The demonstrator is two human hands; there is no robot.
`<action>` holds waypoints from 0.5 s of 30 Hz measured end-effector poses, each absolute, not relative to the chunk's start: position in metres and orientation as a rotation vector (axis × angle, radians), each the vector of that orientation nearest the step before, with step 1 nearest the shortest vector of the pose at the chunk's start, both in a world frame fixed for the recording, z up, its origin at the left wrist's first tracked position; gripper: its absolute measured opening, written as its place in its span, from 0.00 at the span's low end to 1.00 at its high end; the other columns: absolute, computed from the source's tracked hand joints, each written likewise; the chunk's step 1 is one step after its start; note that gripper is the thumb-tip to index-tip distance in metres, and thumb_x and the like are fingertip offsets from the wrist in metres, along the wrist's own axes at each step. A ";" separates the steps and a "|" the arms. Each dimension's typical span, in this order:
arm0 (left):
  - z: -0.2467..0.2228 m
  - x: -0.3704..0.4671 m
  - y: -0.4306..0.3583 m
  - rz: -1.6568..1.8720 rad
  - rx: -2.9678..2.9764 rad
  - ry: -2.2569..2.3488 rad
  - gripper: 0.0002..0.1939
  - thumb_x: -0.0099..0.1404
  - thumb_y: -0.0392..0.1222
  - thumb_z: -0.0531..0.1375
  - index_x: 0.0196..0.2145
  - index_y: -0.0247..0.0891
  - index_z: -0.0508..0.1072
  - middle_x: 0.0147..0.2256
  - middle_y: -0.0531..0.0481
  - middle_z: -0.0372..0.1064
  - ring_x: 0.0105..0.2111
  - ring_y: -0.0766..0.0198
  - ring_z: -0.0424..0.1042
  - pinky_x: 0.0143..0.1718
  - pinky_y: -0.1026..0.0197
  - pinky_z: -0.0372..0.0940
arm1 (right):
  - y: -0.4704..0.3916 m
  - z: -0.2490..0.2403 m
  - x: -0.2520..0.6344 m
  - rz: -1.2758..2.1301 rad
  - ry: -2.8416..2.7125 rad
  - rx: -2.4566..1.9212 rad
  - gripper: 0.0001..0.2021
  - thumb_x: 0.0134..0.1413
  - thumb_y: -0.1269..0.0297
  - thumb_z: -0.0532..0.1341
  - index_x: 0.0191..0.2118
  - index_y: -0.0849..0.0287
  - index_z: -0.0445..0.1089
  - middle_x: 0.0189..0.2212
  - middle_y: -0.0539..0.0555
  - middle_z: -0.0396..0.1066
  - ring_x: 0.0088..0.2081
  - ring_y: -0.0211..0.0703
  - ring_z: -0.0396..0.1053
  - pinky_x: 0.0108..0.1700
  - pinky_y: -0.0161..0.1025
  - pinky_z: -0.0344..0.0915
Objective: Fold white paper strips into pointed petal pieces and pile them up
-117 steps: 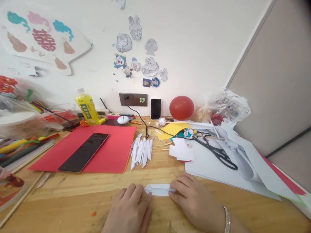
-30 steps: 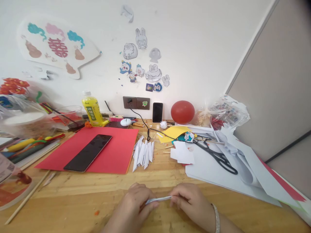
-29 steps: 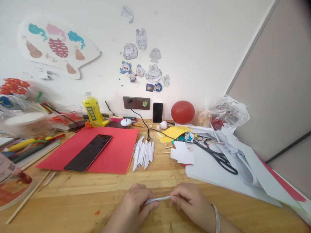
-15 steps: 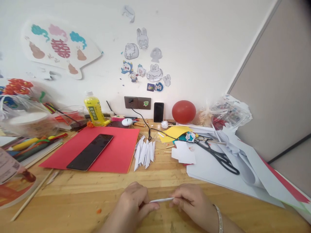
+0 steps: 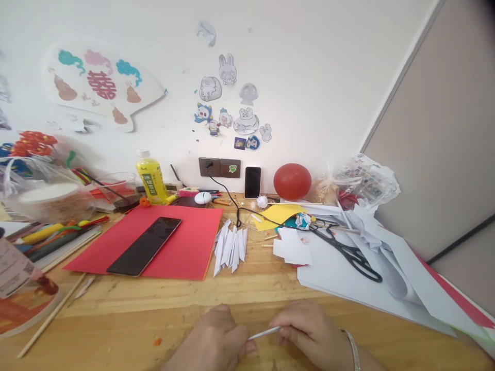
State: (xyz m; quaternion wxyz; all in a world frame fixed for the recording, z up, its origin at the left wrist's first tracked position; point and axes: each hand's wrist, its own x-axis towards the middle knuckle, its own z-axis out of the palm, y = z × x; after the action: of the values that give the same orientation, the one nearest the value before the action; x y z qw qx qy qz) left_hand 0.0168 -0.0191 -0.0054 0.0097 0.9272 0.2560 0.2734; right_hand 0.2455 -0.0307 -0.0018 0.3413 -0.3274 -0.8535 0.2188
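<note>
Between my two hands, low over the near part of the wooden table (image 5: 127,314), is a narrow folded strip of white paper (image 5: 264,333). My left hand (image 5: 218,335) pinches its left end with thumb and fingers. The strip's right end is held in the closed fingertips of my right hand (image 5: 307,330), which has a bracelet at the wrist. Beyond the hands lies a bunch of folded white paper pieces (image 5: 231,250), narrow and pointed. The fingertips of my left hand are partly hidden.
To the left, a dark phone (image 5: 145,246) lies on red paper (image 5: 193,242). Black scissors (image 5: 348,252) rest on white sheets (image 5: 328,288) at right. Along the wall stand a yellow bottle (image 5: 152,178), an upright phone (image 5: 252,183) and a red balloon (image 5: 292,181). A thin stick (image 5: 50,319) lies at left.
Both hands sit slightly lower in view. My left hand has turned and moved right along the strip, so less of it shows. The strip now slants up to the right.
</note>
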 end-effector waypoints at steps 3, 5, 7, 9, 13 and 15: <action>0.004 0.011 -0.026 0.551 2.780 0.958 0.20 0.73 0.41 0.46 0.24 0.41 0.67 0.22 0.52 0.68 0.19 0.66 0.66 0.20 0.67 0.57 | -0.031 0.002 0.246 0.669 -2.264 -0.832 0.27 0.69 0.52 0.40 0.33 0.58 0.71 0.20 0.49 0.74 0.24 0.35 0.70 0.34 0.29 0.63; 0.009 0.009 -0.028 0.501 2.706 1.030 0.15 0.71 0.41 0.49 0.29 0.42 0.70 0.26 0.52 0.69 0.20 0.67 0.67 0.21 0.68 0.57 | -0.032 0.003 0.246 0.683 -2.276 -0.859 0.27 0.69 0.51 0.40 0.32 0.58 0.71 0.20 0.49 0.74 0.24 0.35 0.70 0.34 0.29 0.63; 0.009 0.011 -0.028 0.559 2.701 0.997 0.13 0.71 0.41 0.49 0.32 0.43 0.70 0.27 0.53 0.70 0.22 0.67 0.68 0.23 0.68 0.58 | -0.033 0.003 0.243 0.637 -2.279 -0.893 0.28 0.69 0.51 0.39 0.31 0.58 0.71 0.21 0.50 0.74 0.25 0.35 0.70 0.34 0.29 0.63; 0.004 0.017 -0.024 0.684 2.788 0.859 0.17 0.72 0.43 0.46 0.29 0.42 0.69 0.24 0.54 0.70 0.22 0.66 0.68 0.25 0.66 0.59 | -0.035 0.000 0.238 0.558 -2.287 -0.891 0.30 0.68 0.50 0.38 0.29 0.58 0.71 0.21 0.51 0.73 0.24 0.35 0.69 0.31 0.29 0.62; -0.011 0.029 -0.018 0.921 3.006 0.713 0.30 0.75 0.43 0.37 0.18 0.40 0.61 0.14 0.56 0.62 0.14 0.69 0.60 0.19 0.64 0.53 | -0.035 -0.009 0.229 0.422 -2.326 -0.858 0.33 0.68 0.49 0.35 0.29 0.58 0.72 0.20 0.51 0.73 0.22 0.35 0.68 0.27 0.30 0.60; -0.014 0.029 -0.017 0.960 3.047 0.709 0.31 0.75 0.42 0.35 0.16 0.40 0.60 0.11 0.57 0.60 0.11 0.69 0.56 0.17 0.64 0.50 | -0.033 -0.013 0.229 0.364 -2.311 -0.848 0.35 0.68 0.48 0.33 0.28 0.58 0.71 0.18 0.51 0.72 0.21 0.35 0.66 0.26 0.30 0.59</action>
State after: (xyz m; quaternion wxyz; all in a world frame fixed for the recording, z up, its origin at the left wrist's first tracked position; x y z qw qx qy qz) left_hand 0.0292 -0.0171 -0.0138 -0.0654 0.9292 0.2162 0.2927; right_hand 0.2294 -0.0328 -0.0131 0.3209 -0.3226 -0.8796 0.1386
